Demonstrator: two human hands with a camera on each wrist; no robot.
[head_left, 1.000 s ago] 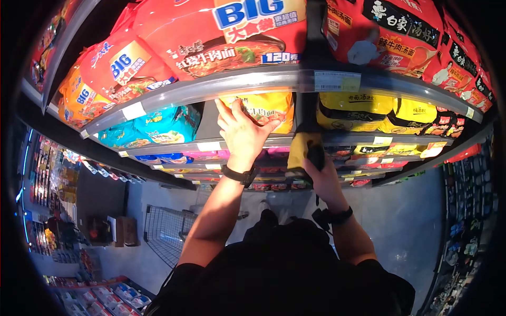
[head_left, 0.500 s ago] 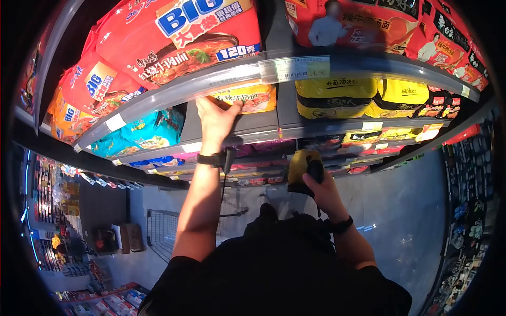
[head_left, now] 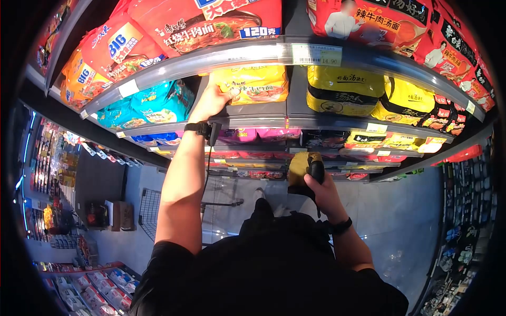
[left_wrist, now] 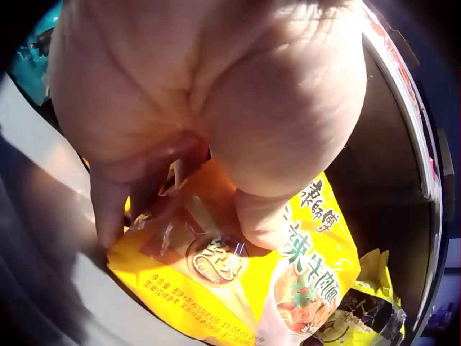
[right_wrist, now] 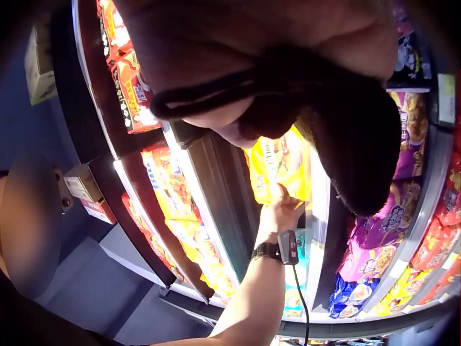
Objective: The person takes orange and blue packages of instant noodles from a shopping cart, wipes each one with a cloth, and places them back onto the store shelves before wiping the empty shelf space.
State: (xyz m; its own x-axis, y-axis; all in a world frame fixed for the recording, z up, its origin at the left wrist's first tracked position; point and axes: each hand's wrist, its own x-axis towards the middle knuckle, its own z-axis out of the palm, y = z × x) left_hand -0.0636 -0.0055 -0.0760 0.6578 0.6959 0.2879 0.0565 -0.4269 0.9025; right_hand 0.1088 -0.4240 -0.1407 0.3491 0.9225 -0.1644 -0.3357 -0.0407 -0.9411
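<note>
On the second shelf, my left hand (head_left: 211, 100) grips the left end of a yellow instant noodle pack (head_left: 258, 84). The left wrist view shows the thumb (left_wrist: 261, 220) pressed on the printed face of this pack, with the other fingers round its end, partly hidden by the palm. Lower down, in front of the shelves, my right hand (head_left: 328, 196) holds a cloth-like yellow and black item (head_left: 299, 173) with a dark strap. In the right wrist view this item is a dark shape whose exact kind I cannot tell.
Teal noodle packs (head_left: 150, 102) lie left of the yellow pack, yellow-and-black packs (head_left: 345, 87) to its right. Large red packs (head_left: 211, 26) fill the shelf above, behind a price rail (head_left: 316, 54). A wire cart (head_left: 149, 210) stands on the floor at left.
The yellow noodle pack has moved back from the shelf's front edge. My left hand has shifted from over its face to its left end. My right hand has drawn lower, away from the shelf edge.
</note>
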